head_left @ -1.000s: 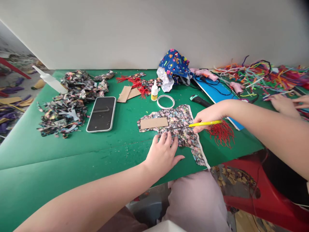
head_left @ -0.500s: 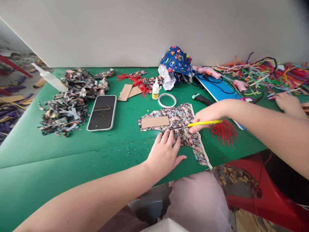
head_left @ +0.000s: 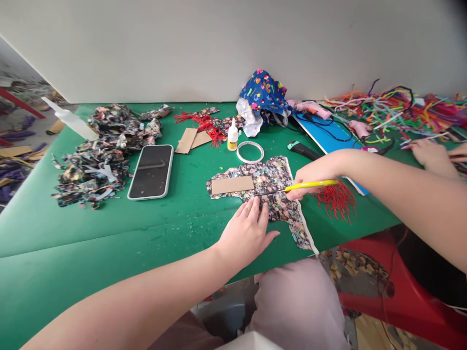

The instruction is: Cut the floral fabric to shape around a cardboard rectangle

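Note:
My right hand (head_left: 301, 180) is closed round the handles of yellow scissors (head_left: 310, 185). Their dark blades point left, over a piece of dark floral fabric (head_left: 275, 170) that lies flat on the green table (head_left: 164, 267). With fingers stretched out, my left hand (head_left: 246, 231) presses on the fabric's near edge, just beside the scissor tips. A small cardboard strip (head_left: 232, 184) rests on the fabric's left arm. White edging runs along the right side of the fabric. To the right of my right hand lies a bundle of red strings (head_left: 337, 200).
A phone (head_left: 151, 171), fabric scraps (head_left: 95, 165) and a dropper bottle (head_left: 71, 120) lie to the left. Behind the fabric are a glue bottle (head_left: 232, 135), a tape roll (head_left: 250, 152) and a utility knife (head_left: 303, 149). Another person's hand (head_left: 428, 153) is at right, by colourful pipe cleaners (head_left: 394, 114).
The whole view has shifted slightly, so things sit a little further left. Both hands, the scissors and the fabric keep nearly the same arrangement.

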Action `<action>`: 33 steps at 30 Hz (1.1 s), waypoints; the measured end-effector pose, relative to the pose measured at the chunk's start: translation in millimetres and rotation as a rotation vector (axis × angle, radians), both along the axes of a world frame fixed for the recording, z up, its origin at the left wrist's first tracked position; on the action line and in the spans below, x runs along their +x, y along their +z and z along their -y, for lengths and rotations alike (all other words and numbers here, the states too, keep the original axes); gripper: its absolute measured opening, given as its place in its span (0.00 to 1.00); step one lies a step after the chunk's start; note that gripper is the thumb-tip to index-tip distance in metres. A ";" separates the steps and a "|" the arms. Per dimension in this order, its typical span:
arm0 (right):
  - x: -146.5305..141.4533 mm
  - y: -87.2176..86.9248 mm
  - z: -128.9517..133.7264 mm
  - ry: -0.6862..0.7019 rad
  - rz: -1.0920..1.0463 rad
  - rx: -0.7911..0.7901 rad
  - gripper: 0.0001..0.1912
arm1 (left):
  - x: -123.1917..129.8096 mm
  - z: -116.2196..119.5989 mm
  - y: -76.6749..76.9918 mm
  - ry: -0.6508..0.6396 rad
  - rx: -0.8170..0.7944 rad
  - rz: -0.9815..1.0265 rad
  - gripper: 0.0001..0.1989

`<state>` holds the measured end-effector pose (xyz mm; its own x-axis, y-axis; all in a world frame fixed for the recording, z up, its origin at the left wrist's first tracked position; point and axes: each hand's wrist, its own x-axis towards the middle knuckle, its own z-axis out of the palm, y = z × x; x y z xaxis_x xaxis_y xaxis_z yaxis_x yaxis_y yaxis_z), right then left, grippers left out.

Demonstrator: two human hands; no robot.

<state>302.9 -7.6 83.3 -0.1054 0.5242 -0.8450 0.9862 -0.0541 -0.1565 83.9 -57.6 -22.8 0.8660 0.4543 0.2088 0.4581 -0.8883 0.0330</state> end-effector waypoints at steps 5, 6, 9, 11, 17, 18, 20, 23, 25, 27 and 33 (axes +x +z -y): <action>-3.4 -3.2 -2.8 0.028 -0.023 -0.131 0.28 | 0.5 -1.1 -0.3 -0.025 -0.003 0.045 0.29; -4.0 -3.3 -3.3 0.037 -0.028 -0.126 0.29 | 0.5 -1.4 -0.2 -0.028 -0.005 0.052 0.29; -5.8 -4.1 -4.7 0.065 -0.009 -0.107 0.29 | 0.2 -1.9 -0.1 -0.034 -0.012 0.063 0.28; -6.8 -5.5 -6.3 0.070 0.018 -0.100 0.30 | -0.1 -2.0 -0.3 -0.040 -0.015 0.054 0.28; -10.6 -8.1 -12.6 0.094 0.084 -0.059 0.30 | -0.6 -2.5 -1.4 -0.050 -0.016 0.040 0.28; -11.3 -7.9 -13.0 0.103 0.096 -0.051 0.30 | -0.6 -2.5 -1.5 -0.052 -0.020 0.039 0.28; -12.1 -8.2 -13.2 0.103 0.107 -0.038 0.30 | -0.5 -2.6 -1.6 -0.055 -0.024 0.039 0.28; -12.3 -10.5 -12.1 0.060 0.099 -0.003 0.29 | -0.1 -2.9 -2.1 -0.058 -0.022 0.044 0.28; -13.9 -11.9 -11.0 0.045 0.106 0.011 0.27 | 0.1 -3.4 -2.7 -0.059 -0.017 0.051 0.28; -17.0 -11.4 -9.2 0.071 0.134 0.030 0.26 | 0.0 -3.8 -3.4 -0.059 -0.013 0.056 0.28; -1.6 -8.1 5.8 0.114 0.109 0.171 0.26 | -1.9 0.6 2.6 -0.017 -0.008 0.042 0.26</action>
<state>301.3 -13.5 75.2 -0.0850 0.6507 -0.7546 0.9960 0.0767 -0.0461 82.1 -58.2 -20.2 0.8641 0.4415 0.2417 0.4411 -0.8955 0.0591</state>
